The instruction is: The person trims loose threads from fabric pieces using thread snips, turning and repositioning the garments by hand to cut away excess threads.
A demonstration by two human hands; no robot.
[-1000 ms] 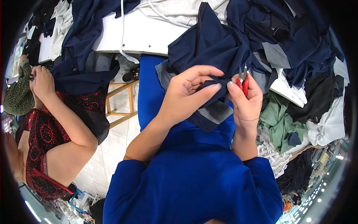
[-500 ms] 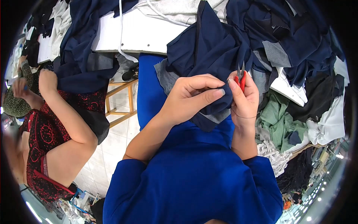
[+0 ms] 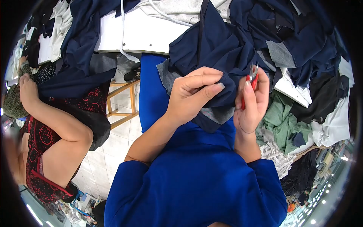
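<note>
Navy fabric [image 3: 217, 49] hangs from the table over my lap, a grey underside showing at its lower edge. My left hand [image 3: 194, 92] pinches an edge of this fabric between thumb and fingers. To the right of it, my right hand [image 3: 252, 100] is wrapped round small red-handled snips [image 3: 250, 85], whose metal blades point up and away from me. The snips are apart from the pinched edge, and their blades look slightly parted. A thin dark band circles my right wrist.
A white table [image 3: 132, 34] bears heaped navy fabric [image 3: 302, 41] and a white strip [image 3: 123, 34]. Green cloth [image 3: 281, 117] and white cloth [image 3: 334, 125] lie at right. At left, a co-worker [image 3: 64, 121] handles navy fabric near a wooden stool [image 3: 132, 100].
My right hand has moved right, away from my left fingers, and the snips have tilted in its grip. My left hand stays nearly in place. The co-worker's hand has moved left and down.
</note>
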